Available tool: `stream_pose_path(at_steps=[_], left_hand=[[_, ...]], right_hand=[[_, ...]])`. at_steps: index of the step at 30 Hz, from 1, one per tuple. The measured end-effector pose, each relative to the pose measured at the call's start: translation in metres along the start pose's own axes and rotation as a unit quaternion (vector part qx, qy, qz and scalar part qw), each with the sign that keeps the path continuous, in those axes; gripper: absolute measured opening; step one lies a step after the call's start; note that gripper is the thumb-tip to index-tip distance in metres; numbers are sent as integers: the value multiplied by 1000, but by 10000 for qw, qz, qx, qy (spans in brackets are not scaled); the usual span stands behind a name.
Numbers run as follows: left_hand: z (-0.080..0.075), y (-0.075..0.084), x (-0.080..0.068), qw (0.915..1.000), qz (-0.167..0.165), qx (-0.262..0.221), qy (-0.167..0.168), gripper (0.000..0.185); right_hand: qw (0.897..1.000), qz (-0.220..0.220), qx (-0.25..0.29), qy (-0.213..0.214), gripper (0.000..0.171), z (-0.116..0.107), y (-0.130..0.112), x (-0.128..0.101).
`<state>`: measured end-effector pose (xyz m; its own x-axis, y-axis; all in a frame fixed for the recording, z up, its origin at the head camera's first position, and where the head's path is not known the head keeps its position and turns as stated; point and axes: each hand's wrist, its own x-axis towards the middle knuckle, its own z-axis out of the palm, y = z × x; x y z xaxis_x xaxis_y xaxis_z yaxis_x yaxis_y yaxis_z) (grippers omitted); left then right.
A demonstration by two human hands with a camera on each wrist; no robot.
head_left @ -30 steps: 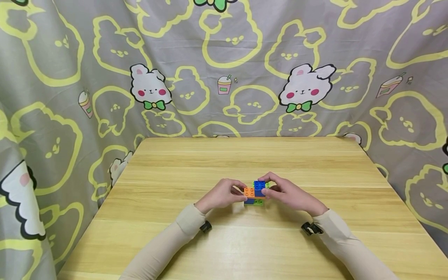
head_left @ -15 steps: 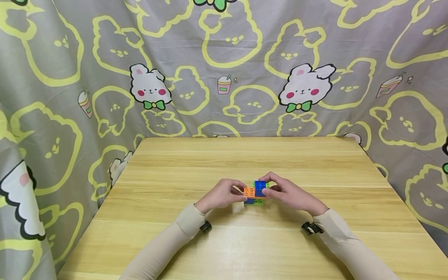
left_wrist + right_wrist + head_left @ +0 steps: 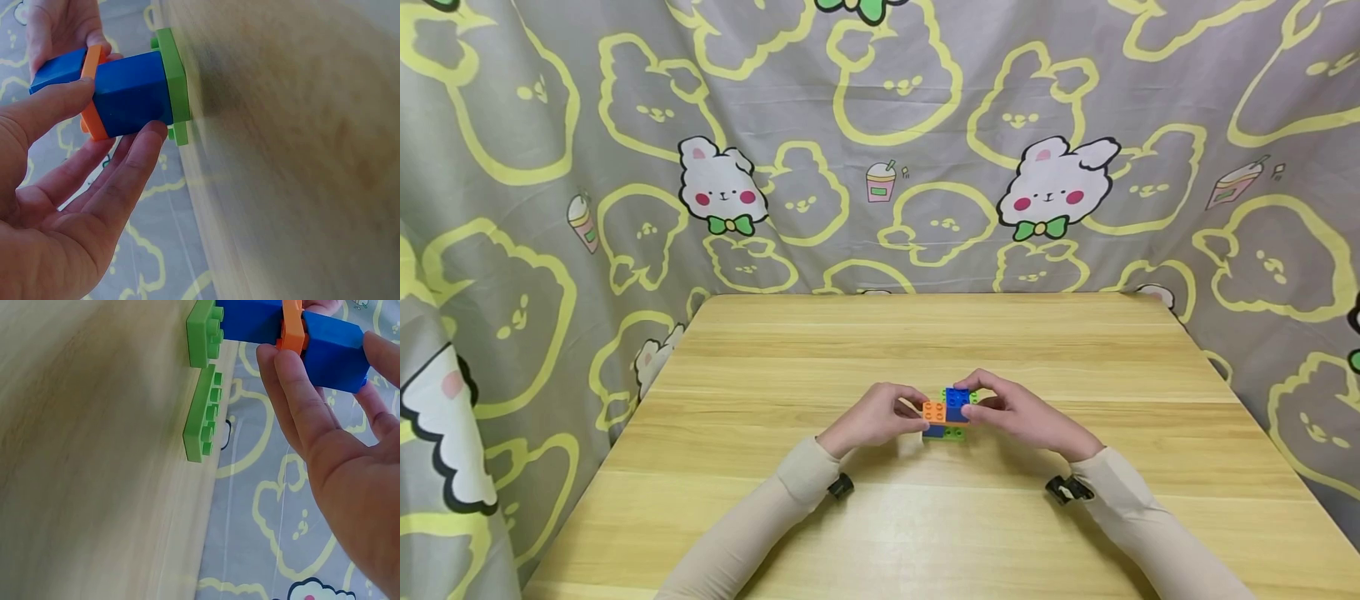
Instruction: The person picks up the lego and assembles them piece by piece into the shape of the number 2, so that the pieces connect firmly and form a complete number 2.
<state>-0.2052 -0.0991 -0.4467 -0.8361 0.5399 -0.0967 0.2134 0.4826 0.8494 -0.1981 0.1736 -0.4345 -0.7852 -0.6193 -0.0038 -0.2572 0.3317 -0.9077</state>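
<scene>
A small block stack (image 3: pixel 947 414) stands on the wooden table (image 3: pixel 925 525), between my two hands. It has green plates (image 3: pixel 203 415) at the bottom, then a blue brick (image 3: pixel 131 94), a thin orange plate (image 3: pixel 292 328) and an upper blue brick (image 3: pixel 331 350). My left hand (image 3: pixel 917 415) pinches the stack's left side; in the left wrist view its thumb and fingers (image 3: pixel 150 134) lie on the lower blue brick and the orange plate. My right hand (image 3: pixel 973 404) grips the upper blue brick from the right, fingers (image 3: pixel 294 387) across it and the orange plate.
A grey cloth (image 3: pixel 880 150) printed with yellow outlines and white rabbits hangs behind the table and round both its sides. Both forearms in beige sleeves (image 3: pixel 790 492) rest on the near half of the tabletop, each with a dark wrist strap.
</scene>
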Motion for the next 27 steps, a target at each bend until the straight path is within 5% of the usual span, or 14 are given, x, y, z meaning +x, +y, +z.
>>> stream_pose_path(at_steps=[27], left_hand=[[0, 0, -1, 10000, -18, -40, 7, 33]], right_hand=[[9998, 8, 94, 163, 28, 1, -1, 1]])
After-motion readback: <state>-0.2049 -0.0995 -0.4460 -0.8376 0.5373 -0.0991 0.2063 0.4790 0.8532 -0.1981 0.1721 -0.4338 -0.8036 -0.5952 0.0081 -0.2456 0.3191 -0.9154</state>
